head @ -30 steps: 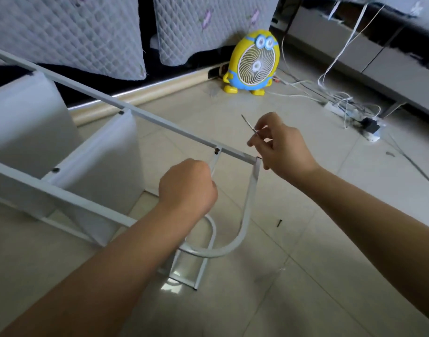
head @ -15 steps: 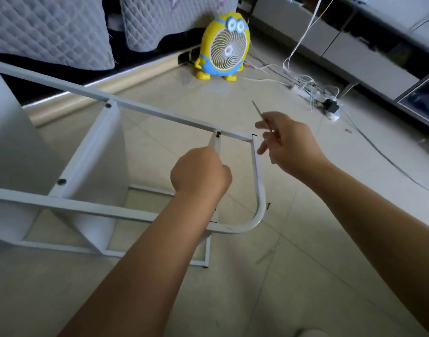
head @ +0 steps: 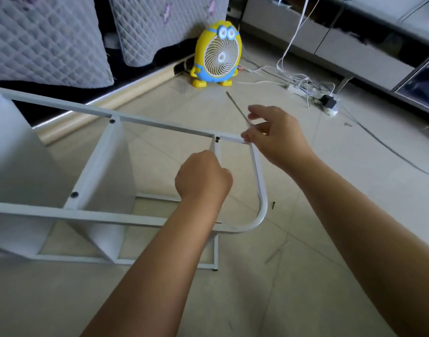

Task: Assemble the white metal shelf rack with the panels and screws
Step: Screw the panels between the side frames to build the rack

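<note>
The white metal shelf rack (head: 145,124) lies on its side on the tiled floor, with white panels (head: 109,171) fixed between its rails by black screws (head: 217,138). My left hand (head: 203,178) is curled round the thin panel edge just below the top rail's end screw. My right hand (head: 274,135) pinches a thin metal tool (head: 236,108) near the rack's corner, its shaft pointing up and away. The rack's curved end tube (head: 261,210) bends round below my right wrist.
A loose black screw (head: 273,205) lies on the tiles right of the curved tube. A yellow cartoon fan (head: 217,54) stands at the back. White cables and a power strip (head: 313,90) trail to the right. Quilted covers (head: 43,40) hang at the back left.
The view shifted, and the rack now sits lower and more level in frame. My right hand has come down to the rack's corner with the tool. My left hand keeps its hold.
</note>
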A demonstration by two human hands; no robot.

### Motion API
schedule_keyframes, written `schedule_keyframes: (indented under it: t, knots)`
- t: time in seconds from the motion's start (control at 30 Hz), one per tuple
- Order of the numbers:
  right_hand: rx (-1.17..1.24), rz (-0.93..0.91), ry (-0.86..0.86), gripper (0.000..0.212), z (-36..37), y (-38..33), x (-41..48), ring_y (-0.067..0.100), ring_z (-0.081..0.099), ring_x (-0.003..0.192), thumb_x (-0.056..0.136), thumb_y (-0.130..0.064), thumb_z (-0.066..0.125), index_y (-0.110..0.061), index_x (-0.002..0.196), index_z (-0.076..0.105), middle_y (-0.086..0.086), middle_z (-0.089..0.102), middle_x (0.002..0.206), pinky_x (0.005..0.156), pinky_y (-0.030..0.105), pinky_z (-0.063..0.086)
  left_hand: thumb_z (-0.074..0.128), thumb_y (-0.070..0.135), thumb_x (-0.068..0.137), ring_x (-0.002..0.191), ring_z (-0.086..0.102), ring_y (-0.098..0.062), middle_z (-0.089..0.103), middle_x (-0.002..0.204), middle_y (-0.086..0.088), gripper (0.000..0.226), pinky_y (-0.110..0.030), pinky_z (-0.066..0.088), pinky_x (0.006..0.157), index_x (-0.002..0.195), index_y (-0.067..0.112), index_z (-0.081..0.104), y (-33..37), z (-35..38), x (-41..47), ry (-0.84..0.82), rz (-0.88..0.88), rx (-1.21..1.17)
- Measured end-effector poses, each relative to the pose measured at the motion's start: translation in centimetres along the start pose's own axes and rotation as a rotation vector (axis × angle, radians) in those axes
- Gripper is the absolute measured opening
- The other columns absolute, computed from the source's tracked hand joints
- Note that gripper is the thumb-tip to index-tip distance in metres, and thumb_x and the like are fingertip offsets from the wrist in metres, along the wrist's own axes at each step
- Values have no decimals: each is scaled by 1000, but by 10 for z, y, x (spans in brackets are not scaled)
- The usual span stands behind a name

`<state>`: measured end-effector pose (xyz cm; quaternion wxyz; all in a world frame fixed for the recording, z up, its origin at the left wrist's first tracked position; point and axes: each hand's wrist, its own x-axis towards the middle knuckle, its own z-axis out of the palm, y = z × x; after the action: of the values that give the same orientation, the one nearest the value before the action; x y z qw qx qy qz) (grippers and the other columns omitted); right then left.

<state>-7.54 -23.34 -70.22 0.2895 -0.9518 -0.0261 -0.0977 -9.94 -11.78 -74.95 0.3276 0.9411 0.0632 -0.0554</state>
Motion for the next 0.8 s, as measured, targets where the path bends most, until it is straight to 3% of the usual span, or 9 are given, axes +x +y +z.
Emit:
schedule_keyframes:
  t: [0.07, 0.17, 0.23, 0.3, 0.4, 0.47, 0.57, 0.7, 0.8]
  knots:
    - [227, 42, 45, 20, 7, 2, -5, 16, 67, 69, 83, -1, 58, -11, 99, 54, 4, 59, 102, 71, 28, 54, 51, 18, 87, 70, 41, -19, 41, 75, 1, 16, -25, 23, 46, 79, 12, 38, 0, 3, -1, 51, -5, 11]
    - [435, 109, 118, 16, 16, 10, -9, 6, 57, 49, 82, 1, 60, -14, 77, 59, 5, 63, 86, 45, 17, 46, 51, 18, 87, 67, 40, -20, 34, 66, 3, 20, -24, 20, 44, 75, 13, 35, 0, 6, -3, 105, 2, 55]
    - [646, 156, 141, 20, 14, 13, -6, 3, 57, 53, 80, 8, 59, -11, 76, 64, 3, 64, 86, 48, 14, 44, 51, 18, 87, 67, 40, -21, 33, 65, 3, 27, -23, 19, 44, 69, 14, 32, 0, 7, -4, 132, 15, 79]
    - [834, 154, 88, 25, 9, 17, -3, -3, 60, 64, 79, 13, 57, -9, 89, 65, 0, 63, 89, 59, 10, 45, 51, 17, 87, 66, 39, -21, 33, 64, 2, 34, -24, 19, 43, 63, 15, 27, 1, 7, -5, 144, 26, 90]
    - [859, 85, -47, 33, 1, 19, 0, 3, 63, 75, 84, 13, 51, -7, 110, 58, 3, 62, 79, 75, 13, 49, 52, 18, 86, 63, 38, -20, 34, 64, 3, 35, -24, 20, 44, 62, 16, 26, 1, 6, -6, 139, 30, 81]
    - [866, 49, -79, 26, -3, 18, 2, 6, 66, 73, 92, 9, 41, -8, 100, 58, 3, 62, 79, 80, 15, 52, 52, 20, 86, 62, 38, -20, 35, 64, 3, 33, -24, 21, 44, 63, 15, 29, 1, 5, -7, 135, 35, 88]
    - [818, 35, -82, 28, -5, 19, 3, 7, 68, 72, 93, 7, 39, -10, 81, 56, 1, 63, 82, 81, 19, 53, 49, 23, 88, 62, 38, -21, 35, 63, 2, 34, -25, 21, 44, 62, 15, 28, 1, 3, -10, 141, 51, 116]
    - [772, -9, -69, 22, -4, 25, 6, 6, 67, 70, 89, 6, 49, -15, 84, 56, -3, 63, 78, 81, 25, 52, 47, 23, 89, 63, 37, -21, 33, 63, 2, 36, -26, 19, 44, 61, 15, 25, 2, 4, -11, 147, 59, 133]
    - [919, -7, -3, 22, -7, 21, 8, 8, 66, 59, 95, -1, 41, -10, 82, 56, 4, 61, 77, 67, 20, 55, 47, 23, 90, 61, 36, -20, 32, 62, 2, 37, -26, 20, 44, 61, 15, 25, 2, 4, -11, 145, 61, 144]
